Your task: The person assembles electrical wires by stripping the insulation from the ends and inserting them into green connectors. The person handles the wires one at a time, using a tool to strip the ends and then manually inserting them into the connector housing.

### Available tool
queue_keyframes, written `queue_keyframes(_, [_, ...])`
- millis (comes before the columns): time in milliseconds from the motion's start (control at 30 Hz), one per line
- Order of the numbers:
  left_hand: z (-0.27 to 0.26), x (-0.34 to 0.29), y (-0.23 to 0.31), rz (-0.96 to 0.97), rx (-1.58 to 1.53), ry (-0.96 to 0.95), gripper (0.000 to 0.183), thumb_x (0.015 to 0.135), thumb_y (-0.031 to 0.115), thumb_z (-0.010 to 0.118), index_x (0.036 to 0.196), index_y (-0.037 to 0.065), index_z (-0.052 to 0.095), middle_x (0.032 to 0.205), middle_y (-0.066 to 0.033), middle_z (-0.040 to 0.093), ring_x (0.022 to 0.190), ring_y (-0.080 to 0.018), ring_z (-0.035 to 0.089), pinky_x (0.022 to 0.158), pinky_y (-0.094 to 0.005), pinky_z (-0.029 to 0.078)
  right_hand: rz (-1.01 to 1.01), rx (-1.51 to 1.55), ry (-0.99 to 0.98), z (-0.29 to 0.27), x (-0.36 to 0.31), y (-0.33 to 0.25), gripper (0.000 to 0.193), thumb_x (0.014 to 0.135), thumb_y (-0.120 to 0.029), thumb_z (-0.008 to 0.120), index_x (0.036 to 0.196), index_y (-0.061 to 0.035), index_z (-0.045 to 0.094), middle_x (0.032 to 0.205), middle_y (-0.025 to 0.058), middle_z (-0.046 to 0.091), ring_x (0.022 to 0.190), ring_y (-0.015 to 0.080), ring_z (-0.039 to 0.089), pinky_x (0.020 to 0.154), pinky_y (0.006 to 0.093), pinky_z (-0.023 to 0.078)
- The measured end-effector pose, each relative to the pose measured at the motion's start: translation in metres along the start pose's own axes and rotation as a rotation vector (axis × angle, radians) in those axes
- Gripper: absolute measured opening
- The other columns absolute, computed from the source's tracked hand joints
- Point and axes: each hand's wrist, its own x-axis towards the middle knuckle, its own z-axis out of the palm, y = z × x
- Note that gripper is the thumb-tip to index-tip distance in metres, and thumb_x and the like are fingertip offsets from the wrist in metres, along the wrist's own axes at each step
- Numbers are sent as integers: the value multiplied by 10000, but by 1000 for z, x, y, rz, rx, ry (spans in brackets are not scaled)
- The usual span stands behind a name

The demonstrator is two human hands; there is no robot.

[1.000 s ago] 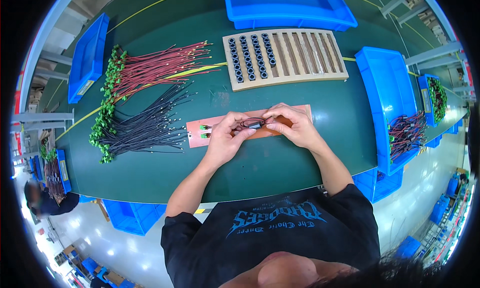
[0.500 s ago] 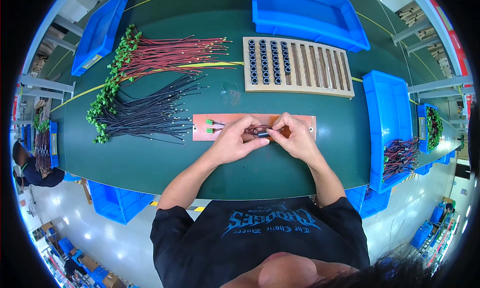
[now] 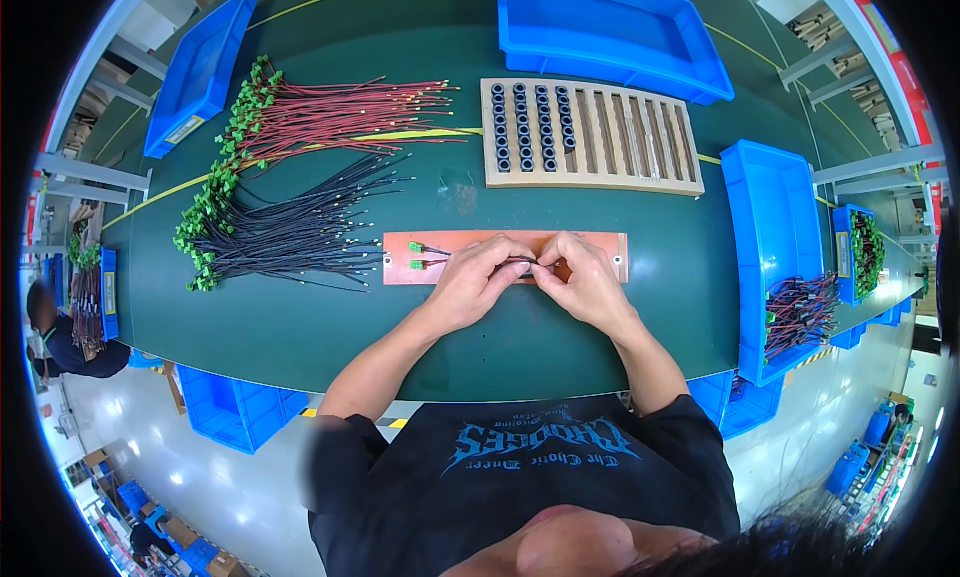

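Looking down from my head, I am pinching a thin dark wire (image 3: pixel 528 264) between both hands over the orange board (image 3: pixel 600 249) at the middle of the green bench (image 3: pixel 300 327). My left hand (image 3: pixel 470 282) is pressing its fingertips together on one end, and my right hand (image 3: pixel 582 282) is pressing together on the other; the hands are nearly touching. Two small green plugs (image 3: pixel 414 255) are lying on the board's left end, just beside my left hand.

Beyond the board, a wooden rack (image 3: pixel 620 137) is holding rows of black rings (image 3: pixel 530 127) in its left slots, while its right slots are showing bare. A large blue bin (image 3: pixel 610 27) is sitting behind it, looking empty. To my right, a long blue bin (image 3: pixel 775 237) is holding a bundle of red and black wires (image 3: pixel 800 312) at its near end. Another blue bin (image 3: pixel 200 67) is lying at the far left with a pale label (image 3: pixel 183 130) on its near wall.

On the bench's left, red wires (image 3: pixel 340 112) and black wires (image 3: pixel 290 227) are fanning out, each ending in green plugs.
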Motion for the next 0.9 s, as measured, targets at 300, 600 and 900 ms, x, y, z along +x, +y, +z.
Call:
queue_keyframes(300, [-1,0,3,-39,-42,-16,143,992,49,666,1120,-14,673,1059,-123,707,961,-237,708,806,-339,569,-5,33,-7,-1,-1,1,207,871,-7,761,869,2,554,786,105,604,683,225,631,627,360,516])
queue_keyframes(600, [3,-1,-3,-29,-74,15,118,992,16,657,1103,-25,665,1049,-115,705,947,-198,696,817,-323,569,4,43,-12,-2,-1,0,172,892,-34,759,927,7,595,803,95,632,705,203,633,636,357,511])
queue_keyframes(900, [15,-11,-9,-104,-107,180,90,944,-6,718,989,-4,640,1025,-121,714,927,-146,695,721,-293,568,209,232,-194,-13,0,1,145,1013,-91,671,1099,22,698,981,81,725,845,131,684,791,304,566])
